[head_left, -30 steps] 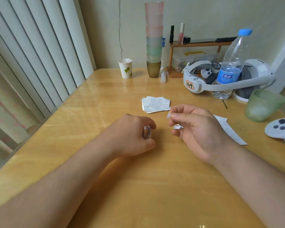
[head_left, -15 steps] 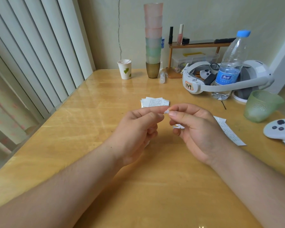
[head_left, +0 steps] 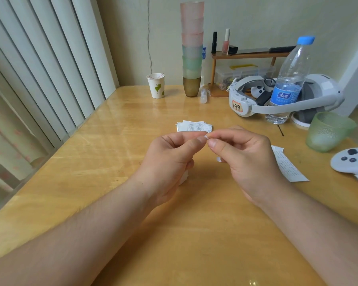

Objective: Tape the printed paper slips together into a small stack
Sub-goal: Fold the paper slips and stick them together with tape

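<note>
Between the two thumbs, at the centre of the view, a tiny white scrap (head_left: 207,138) is pinched: it looks like the free end of a piece of tape, though it is too small to be sure. The left hand (head_left: 170,162) nips it with thumb and forefinger, its other fingers curled over something pale at its underside, perhaps the tape roll, mostly hidden. The right hand (head_left: 246,159) nips the same scrap from 3 o'clock, and a white edge peeks out beneath its fingers.

Just beyond the fingertips, toward 12 o'clock, the stack of printed slips (head_left: 193,126) lies flat on the wooden surface (head_left: 112,162), its edges slightly fanned. A longer loose slip (head_left: 287,166) lies at 3 o'clock, partly under the right wrist.

To do this step well, I would judge that the piece should be drawn out taut and short, touched only at its very ends so the sticky face stays clean. Squaring the fanned slips first would help the tape bind them all. The loose slip probably belongs in the stack before sealing.

Farther out, a green cup (head_left: 329,131), a water bottle (head_left: 287,79) and a white headset (head_left: 277,100) crowd 2 o'clock, well apart from the hands.
</note>
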Action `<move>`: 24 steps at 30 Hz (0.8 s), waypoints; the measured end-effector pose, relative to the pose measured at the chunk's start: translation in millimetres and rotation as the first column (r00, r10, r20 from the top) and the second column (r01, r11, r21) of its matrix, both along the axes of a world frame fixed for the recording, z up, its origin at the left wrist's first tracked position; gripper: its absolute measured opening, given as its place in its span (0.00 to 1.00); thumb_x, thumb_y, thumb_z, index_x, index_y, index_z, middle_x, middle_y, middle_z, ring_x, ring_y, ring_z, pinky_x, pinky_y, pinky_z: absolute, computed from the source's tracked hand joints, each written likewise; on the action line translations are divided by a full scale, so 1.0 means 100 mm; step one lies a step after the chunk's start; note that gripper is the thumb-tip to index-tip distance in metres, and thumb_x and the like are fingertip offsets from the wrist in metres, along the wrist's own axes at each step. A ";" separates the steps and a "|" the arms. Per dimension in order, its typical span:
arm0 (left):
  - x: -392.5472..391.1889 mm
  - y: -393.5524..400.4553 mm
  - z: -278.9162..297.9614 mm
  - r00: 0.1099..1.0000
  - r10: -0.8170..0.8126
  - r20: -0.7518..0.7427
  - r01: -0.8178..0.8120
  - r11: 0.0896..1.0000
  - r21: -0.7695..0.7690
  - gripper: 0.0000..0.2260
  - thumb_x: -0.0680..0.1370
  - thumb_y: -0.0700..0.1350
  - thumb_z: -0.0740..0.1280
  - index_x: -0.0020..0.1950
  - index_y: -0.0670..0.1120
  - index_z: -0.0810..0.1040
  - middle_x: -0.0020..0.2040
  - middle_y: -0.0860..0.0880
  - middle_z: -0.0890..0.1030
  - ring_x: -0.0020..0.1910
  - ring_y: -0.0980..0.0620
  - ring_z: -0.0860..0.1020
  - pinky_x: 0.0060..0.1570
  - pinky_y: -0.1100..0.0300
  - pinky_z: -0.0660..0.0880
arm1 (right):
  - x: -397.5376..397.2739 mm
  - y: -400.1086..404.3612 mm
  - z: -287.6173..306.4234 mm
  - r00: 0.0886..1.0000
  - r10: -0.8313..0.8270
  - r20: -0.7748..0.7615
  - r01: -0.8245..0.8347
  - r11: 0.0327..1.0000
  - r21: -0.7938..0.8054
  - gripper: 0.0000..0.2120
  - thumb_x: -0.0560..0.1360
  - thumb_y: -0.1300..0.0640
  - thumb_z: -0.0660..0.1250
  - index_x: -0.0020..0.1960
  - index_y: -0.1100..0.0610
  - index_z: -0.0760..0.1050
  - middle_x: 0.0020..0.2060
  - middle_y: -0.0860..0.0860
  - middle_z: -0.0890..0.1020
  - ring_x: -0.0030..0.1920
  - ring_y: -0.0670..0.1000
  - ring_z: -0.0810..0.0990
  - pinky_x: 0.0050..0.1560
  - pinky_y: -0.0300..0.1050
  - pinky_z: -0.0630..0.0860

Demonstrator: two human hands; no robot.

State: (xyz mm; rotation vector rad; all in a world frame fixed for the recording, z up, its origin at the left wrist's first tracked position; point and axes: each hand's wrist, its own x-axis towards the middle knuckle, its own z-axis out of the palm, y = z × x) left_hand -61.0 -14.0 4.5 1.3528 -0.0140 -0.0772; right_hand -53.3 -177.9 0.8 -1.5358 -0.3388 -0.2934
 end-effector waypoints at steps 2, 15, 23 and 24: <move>0.00 0.00 0.00 1.000 0.013 0.007 -0.013 1.000 0.019 0.04 0.79 0.45 0.74 0.49 0.47 0.89 0.29 0.53 0.67 0.31 0.51 0.60 0.45 0.43 0.52 | 0.01 -0.02 -0.01 0.999 -0.028 0.040 0.030 0.999 -0.041 0.11 0.75 0.63 0.75 0.45 0.47 0.88 0.42 0.47 0.82 0.44 0.46 0.79 0.48 0.48 0.77; 0.01 -0.01 0.01 0.988 0.092 0.124 -0.106 0.988 0.112 0.05 0.81 0.44 0.72 0.50 0.43 0.86 0.33 0.47 0.66 0.36 0.41 0.55 0.36 0.49 0.55 | 0.07 -0.19 0.03 0.974 -0.198 0.113 0.225 0.908 -0.354 0.12 0.78 0.55 0.72 0.59 0.43 0.84 0.43 0.45 0.84 0.44 0.47 0.81 0.45 0.32 0.75; -0.03 -0.02 -0.04 0.986 -0.051 0.160 0.031 0.991 0.127 0.05 0.77 0.45 0.71 0.45 0.50 0.88 0.29 0.53 0.68 0.30 0.53 0.61 0.35 0.53 0.55 | 0.02 -0.09 0.06 0.988 0.090 -0.126 -0.098 0.994 -0.058 0.09 0.80 0.60 0.71 0.48 0.49 0.87 0.45 0.51 0.88 0.42 0.50 0.84 0.47 0.48 0.82; -0.03 -0.02 -0.04 0.986 -0.053 0.156 0.034 0.992 0.123 0.07 0.75 0.45 0.69 0.46 0.50 0.88 0.29 0.54 0.68 0.30 0.53 0.62 0.36 0.52 0.56 | 0.02 -0.09 0.06 0.985 0.098 -0.140 -0.104 0.994 -0.035 0.10 0.80 0.62 0.70 0.47 0.50 0.88 0.45 0.52 0.88 0.42 0.50 0.84 0.48 0.49 0.82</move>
